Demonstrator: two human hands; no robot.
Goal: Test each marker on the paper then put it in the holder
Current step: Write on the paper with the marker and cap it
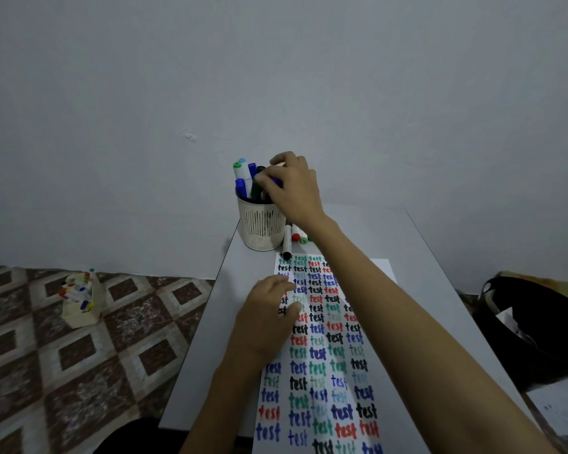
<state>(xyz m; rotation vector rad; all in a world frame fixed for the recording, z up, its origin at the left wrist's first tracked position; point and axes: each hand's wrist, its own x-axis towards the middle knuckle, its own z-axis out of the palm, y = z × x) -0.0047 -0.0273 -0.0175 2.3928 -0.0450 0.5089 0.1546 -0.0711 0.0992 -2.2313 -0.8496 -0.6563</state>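
1. Purple-blue plastic shows between the curled fingers of the right grip. It is closed round a marker right at the mouth of the holder. The grip hides the marker's lower end, so I cannot tell whether that end is already inside.
2. The holder is a cream slotted cup at the far left corner of the counter, just beyond the top edge of the paper. Standing in it are a green-capped marker, a pale-blue-capped marker, two blue-capped markers and a dark marker.
3. Just right of the holder, loose markers lie on the counter, partly under the right wrist. They are a white one with a black end that reaches onto the paper, a red-capped one and a green-capped one.
4. The left grip holds nothing. Its fingers are relaxed and rest on the left side of the paper.
5. The paper lies lengthwise down the counter, filled with rows of the word "test" in black, red, green and blue.
6. Left of the counter, a cream box of markers sits on the brown patterned floor. A black bag lies to the right, and a grey wall rises behind.
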